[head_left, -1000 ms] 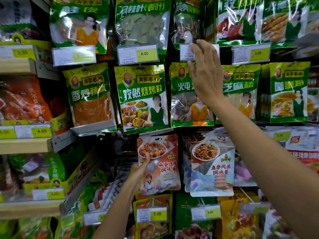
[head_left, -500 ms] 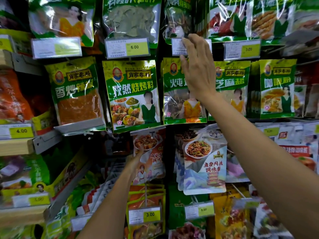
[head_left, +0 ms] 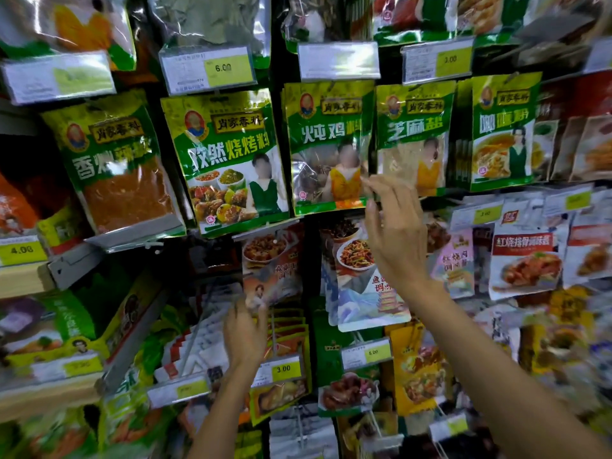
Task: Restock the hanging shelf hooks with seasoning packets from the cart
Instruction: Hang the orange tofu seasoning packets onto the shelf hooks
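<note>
So it's a packed wall of hanging seasoning packets here, rows of them on hooks with price tags clipped in front. The right hand (head_left: pixel 395 240) is up in the middle, fingers (head_left: pixel 381 185) loosely spread and gripping nothing, tips right at the lower right corner of a glossy green-and-yellow plastic packet with a clear window (head_left: pixel 326 134). That one hangs in the middle row, just beside a matching green packet printed with grilled food (head_left: pixel 228 154) on its left. Lower down, the left hand (head_left: pixel 246 332) reaches up to the bottom edge of an orange-red sauce packet showing a bowl of food (head_left: pixel 271 260), which hangs just under the green row and next to a pale blue-white packet with a noodle dish on it (head_left: pixel 361 293). The fingers touch that bottom edge, but it's too blurry to tell if they pinch it. A white-and-yellow price tag reading 6.00 (head_left: pixel 210 69) sits above the grilled-food packet, and a smaller tag reading 3.00 (head_left: pixel 281 371) hangs below the left hand.
</note>
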Available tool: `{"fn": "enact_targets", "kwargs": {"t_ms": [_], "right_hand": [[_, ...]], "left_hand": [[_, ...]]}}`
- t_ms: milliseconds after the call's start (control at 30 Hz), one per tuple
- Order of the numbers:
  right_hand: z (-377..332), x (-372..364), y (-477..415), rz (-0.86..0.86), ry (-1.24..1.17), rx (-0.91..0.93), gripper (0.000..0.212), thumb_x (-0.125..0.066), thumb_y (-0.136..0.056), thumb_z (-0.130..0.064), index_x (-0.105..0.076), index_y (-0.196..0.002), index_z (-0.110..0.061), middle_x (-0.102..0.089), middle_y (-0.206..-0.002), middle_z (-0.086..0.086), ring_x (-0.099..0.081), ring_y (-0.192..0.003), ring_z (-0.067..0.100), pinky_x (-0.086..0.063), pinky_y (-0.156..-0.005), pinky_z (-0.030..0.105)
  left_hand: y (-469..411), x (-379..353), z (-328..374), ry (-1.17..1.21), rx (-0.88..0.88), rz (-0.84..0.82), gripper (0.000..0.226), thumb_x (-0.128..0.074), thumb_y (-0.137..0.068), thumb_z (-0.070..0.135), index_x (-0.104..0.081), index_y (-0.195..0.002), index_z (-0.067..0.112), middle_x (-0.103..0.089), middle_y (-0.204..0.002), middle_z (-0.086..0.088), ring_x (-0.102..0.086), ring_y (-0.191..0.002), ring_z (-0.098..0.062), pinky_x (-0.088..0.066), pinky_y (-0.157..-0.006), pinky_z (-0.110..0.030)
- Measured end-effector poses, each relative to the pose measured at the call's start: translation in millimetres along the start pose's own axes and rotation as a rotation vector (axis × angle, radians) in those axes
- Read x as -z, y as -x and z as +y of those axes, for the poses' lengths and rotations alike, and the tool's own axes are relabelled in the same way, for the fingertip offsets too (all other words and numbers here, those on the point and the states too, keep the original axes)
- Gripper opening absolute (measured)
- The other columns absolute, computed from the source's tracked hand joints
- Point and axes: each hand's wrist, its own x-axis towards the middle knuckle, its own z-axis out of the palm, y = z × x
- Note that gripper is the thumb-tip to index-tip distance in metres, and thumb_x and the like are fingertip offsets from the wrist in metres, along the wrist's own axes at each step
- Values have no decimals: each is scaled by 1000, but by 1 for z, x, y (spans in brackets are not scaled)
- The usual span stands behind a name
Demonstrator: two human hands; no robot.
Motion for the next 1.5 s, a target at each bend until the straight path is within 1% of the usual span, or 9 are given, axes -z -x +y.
{"fn": "enact_targets", "kwargs": {"t_ms": [367, 467, 567, 633, 767, 933, 1100, 1300, 1500], "right_hand": [[43, 165, 232, -209, -234, -1049, 24, -43, -99, -19, -67, -99, -18, -67, -91, -16, -61, -82, -12, -41, -69, 3], [72, 223, 281, -181, -192, -1264, 27, -45, -99, -12, -69, -89, -18, -72, -78, -6, -65, -73, -5, -48, -68, 9], [106, 283, 322, -151, -112, -1422, 30, -46, -99, -15, -69, -82, -21, -72, -74, 2, -68, -76, 19, -53, -74, 32], [129, 320, 345, -137, -48, -1492, 28, -48, -99, -17, -69, -81, -21, -71, -75, 4, -67, -78, 26, -52, -75, 41], [172, 383, 372, -121, 125, -1580, 28, -51, -98, -14, -69, -79, -23, -72, -76, -8, -65, -71, 7, -48, -69, 23], [227, 434, 391, -44, 303, -1696, 32, -52, -98, -16, -62, -67, -17, -66, -65, 3, -63, -66, 23, -47, -65, 40], [294, 457, 416, 12, 438, -1805, 36, -51, -98, -11, -57, -63, -21, -58, -62, -5, -56, -64, 17, -40, -61, 22], [393, 465, 470, 62, 544, -1974, 21, -49, -99, -12, -67, -91, -4, -69, -81, 10, -63, -79, 27, -43, -67, 28], [459, 482, 548, 68, 677, -2225, 22, -47, -98, -10, -58, -111, 5, -61, -104, 18, -57, -89, 26, -40, -71, 29]], "left_hand": [[179, -98, 89, 348, 9, -439, 32, -44, -100, 26, -64, -120, 10, -69, -106, -11, -64, -95, -29, -46, -75, -29], [231, -144, 111, 376, 47, -595, 29, -45, -100, 19, -68, -110, 4, -71, -90, -14, -65, -88, -31, -45, -72, -32], [280, -192, 138, 411, 93, -762, 27, -44, -100, 26, -69, -95, 16, -69, -82, 7, -65, -78, -5, -48, -68, -17], [308, -228, 161, 415, 94, -856, 25, -44, -100, 26, -67, -93, 18, -70, -87, 3, -64, -81, -7, -50, -73, -23], [353, -299, 209, 379, -6, -1009, 21, -47, -99, 18, -67, -93, 19, -72, -90, -3, -65, -85, -18, -49, -75, -32], [383, -380, 266, 315, -119, -1198, 20, -46, -100, 14, -63, -91, 22, -70, -90, -2, -65, -88, -23, -48, -78, -35], [383, -462, 318, 227, -351, -1278, 20, -50, -98, 20, -68, -102, 13, -71, -89, -12, -65, -84, -30, -46, -68, -34], [369, -583, 371, 141, -544, -1242, 22, -56, -94, 10, -64, -112, 0, -65, -104, -16, -60, -98, -30, -40, -79, -26], [379, -694, 376, -73, -650, -1212, 49, -57, -94, 22, -43, -136, 0, -48, -134, -19, -44, -124, -34, -39, -100, -44]]}}
